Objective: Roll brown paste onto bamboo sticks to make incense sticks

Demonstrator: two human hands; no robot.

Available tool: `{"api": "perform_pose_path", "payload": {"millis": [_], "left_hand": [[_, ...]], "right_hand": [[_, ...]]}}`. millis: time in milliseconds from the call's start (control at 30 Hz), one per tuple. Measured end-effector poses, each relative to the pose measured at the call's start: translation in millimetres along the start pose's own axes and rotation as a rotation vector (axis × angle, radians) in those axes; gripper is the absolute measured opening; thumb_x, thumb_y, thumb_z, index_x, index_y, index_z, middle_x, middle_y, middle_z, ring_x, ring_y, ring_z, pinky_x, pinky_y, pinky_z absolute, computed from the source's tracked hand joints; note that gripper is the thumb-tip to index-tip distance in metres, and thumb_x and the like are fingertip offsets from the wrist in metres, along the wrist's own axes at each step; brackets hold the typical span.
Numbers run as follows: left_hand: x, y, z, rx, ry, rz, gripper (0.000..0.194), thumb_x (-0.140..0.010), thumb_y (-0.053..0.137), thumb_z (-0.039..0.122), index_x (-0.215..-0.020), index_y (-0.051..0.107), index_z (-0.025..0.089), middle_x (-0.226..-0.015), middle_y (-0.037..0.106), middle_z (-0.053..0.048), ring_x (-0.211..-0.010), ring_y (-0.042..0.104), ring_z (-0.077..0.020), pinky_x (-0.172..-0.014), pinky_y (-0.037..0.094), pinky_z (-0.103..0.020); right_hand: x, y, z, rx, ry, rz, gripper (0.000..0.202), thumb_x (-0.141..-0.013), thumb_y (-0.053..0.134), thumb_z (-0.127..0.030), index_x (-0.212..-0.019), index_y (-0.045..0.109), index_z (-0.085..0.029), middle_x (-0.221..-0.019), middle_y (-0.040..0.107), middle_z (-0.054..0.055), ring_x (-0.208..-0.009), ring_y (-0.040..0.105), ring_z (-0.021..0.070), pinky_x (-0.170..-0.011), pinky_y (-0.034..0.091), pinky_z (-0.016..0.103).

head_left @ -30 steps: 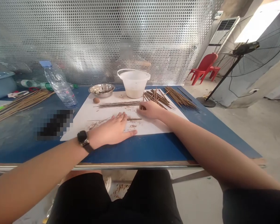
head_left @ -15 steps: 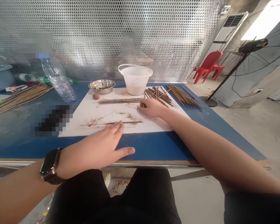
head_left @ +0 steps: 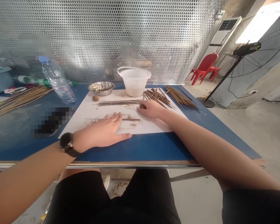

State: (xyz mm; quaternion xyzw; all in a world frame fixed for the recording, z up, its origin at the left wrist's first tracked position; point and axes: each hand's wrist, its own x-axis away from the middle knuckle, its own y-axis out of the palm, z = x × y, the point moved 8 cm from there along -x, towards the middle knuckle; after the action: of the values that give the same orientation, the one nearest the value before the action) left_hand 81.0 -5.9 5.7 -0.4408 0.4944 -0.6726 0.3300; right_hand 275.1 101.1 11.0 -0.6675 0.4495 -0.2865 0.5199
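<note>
My left hand (head_left: pixel 105 129) lies flat and open, palm down, fingers forward and thumb spread to the right. Beneath its fingers is a thin stick (head_left: pixel 132 119) with a thicker brown coating on its right part, like an incense stick. My right hand (head_left: pixel 151 109) rests on the white board (head_left: pixel 78 124) with fingers curled closed; a bit of brown shows inside them, too hidden to name. A row of thin brown sticks (head_left: pixel 119 103) lies just left of that hand. Behind it is a loose pile of brown sticks (head_left: pixel 160 96). Brown powder is scattered over the board.
At the back stand a white bucket (head_left: pixel 135 81) and a metal bowl (head_left: pixel 102 89), with a brown ball (head_left: pixel 95 98) before it. A water bottle (head_left: pixel 58 82) and a blurred dark object (head_left: pixel 52 122) are left. More sticks (head_left: pixel 182 98) lie right. A perforated metal panel (head_left: pixel 84 37) rises behind.
My left hand has slid forward over the stick, which has shifted slightly away from me, with more of it now covered. My right hand stays in the same place, still closed.
</note>
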Motion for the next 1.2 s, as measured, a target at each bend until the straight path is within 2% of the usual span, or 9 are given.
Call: {"api": "perform_pose_path", "payload": {"millis": [100,167,267,367,533,800,1000,1100,1200], "left_hand": [[17,-12.6,-30,0.046,-0.005,0.053,0.114,-0.095,0.038,0.091,-0.182,0.026,0.018,-0.188,0.019,-0.012,-0.173,0.022,-0.0434,-0.136,0.029,-0.059],[23,-24.1,-63,0.073,-0.020,0.152,0.103,-0.096,0.040,0.088,-0.174,0.047,0.020,-0.183,0.037,-0.013,-0.167,0.038,-0.0434,-0.133,0.036,-0.059],[25,-32.6,-108,0.053,-0.010,0.291,0.079,-0.090,0.054,0.085,-0.134,0.081,0.024,-0.148,0.074,-0.017,-0.139,0.065,-0.0462,-0.120,0.050,-0.061],[25,-32.8,-127,0.055,0.006,0.378,0.058,-0.093,0.057,0.075,-0.106,0.083,0.026,-0.121,0.080,-0.016,-0.117,0.072,-0.0409,-0.109,0.056,-0.059],[18,-33.7,-116,0.034,0.066,0.388,0.038,-0.098,0.051,0.054,-0.086,0.072,0.024,-0.098,0.077,-0.014,-0.103,0.070,-0.0357,-0.096,0.056,-0.051],[-11,-37.8,-77,0.107,0.177,0.243,0.034,-0.103,0.054,0.050,-0.095,0.073,0.023,-0.108,0.077,-0.011,-0.092,0.071,-0.0268,-0.079,0.053,-0.040],[-27,-42.3,-87,0.212,0.176,0.230,0.040,-0.098,0.065,0.062,-0.093,0.074,0.024,-0.092,0.077,-0.008,-0.072,0.069,-0.0231,-0.066,0.050,-0.036],[-26,-44.6,-103,0.295,0.170,0.316,0.036,-0.097,0.065,0.057,-0.088,0.073,0.023,-0.082,0.075,-0.006,-0.071,0.068,-0.0221,-0.066,0.050,-0.034],[-25,-41.5,-111,0.385,0.145,0.324,0.036,-0.099,0.063,0.055,-0.088,0.073,0.022,-0.076,0.073,-0.004,-0.067,0.064,-0.0202,-0.064,0.048,-0.033]], "right_hand": [[1,0,0,-0.012,0.012,-0.014,0.028,-0.106,0.061,-0.038,-0.084,0.050,-0.025,-0.087,0.069,0.006,-0.075,0.057,0.0200,-0.066,0.035,0.032],[1,-1,0,-0.016,0.017,-0.021,0.029,-0.106,0.061,-0.038,-0.083,0.049,-0.025,-0.086,0.068,0.005,-0.075,0.056,0.0197,-0.067,0.035,0.032],[1,-2,-1,-0.010,0.020,-0.021,0.029,-0.106,0.061,-0.036,-0.082,0.049,-0.025,-0.085,0.067,0.005,-0.076,0.057,0.0202,-0.068,0.036,0.032],[-1,-2,-1,-0.010,0.029,-0.020,0.028,-0.105,0.061,-0.035,-0.082,0.050,-0.025,-0.084,0.067,0.005,-0.078,0.059,0.0212,-0.070,0.037,0.033],[0,-4,0,-0.064,0.029,-0.021,0.026,-0.104,0.062,-0.032,-0.081,0.052,-0.024,-0.084,0.067,0.005,-0.076,0.058,0.0205,-0.070,0.039,0.033],[4,-20,12,-0.077,0.039,0.124,0.026,-0.105,0.060,-0.032,-0.082,0.057,-0.022,-0.086,0.072,0.007,-0.076,0.060,0.0197,-0.069,0.040,0.032],[30,-26,-37,0.035,-0.119,0.184,0.036,-0.111,0.051,-0.038,-0.099,0.074,-0.014,-0.099,0.077,0.015,-0.087,0.069,0.0252,-0.076,0.048,0.036],[48,-11,-65,0.087,-0.090,0.078,0.055,-0.114,0.044,-0.053,-0.122,0.077,-0.009,-0.127,0.078,0.024,-0.115,0.075,0.0366,-0.094,0.057,0.046],[57,16,-75,0.109,-0.064,-0.075,0.092,-0.110,0.038,-0.072,-0.160,0.055,0.004,-0.169,0.050,0.034,-0.160,0.046,0.0504,-0.124,0.046,0.061]]}}
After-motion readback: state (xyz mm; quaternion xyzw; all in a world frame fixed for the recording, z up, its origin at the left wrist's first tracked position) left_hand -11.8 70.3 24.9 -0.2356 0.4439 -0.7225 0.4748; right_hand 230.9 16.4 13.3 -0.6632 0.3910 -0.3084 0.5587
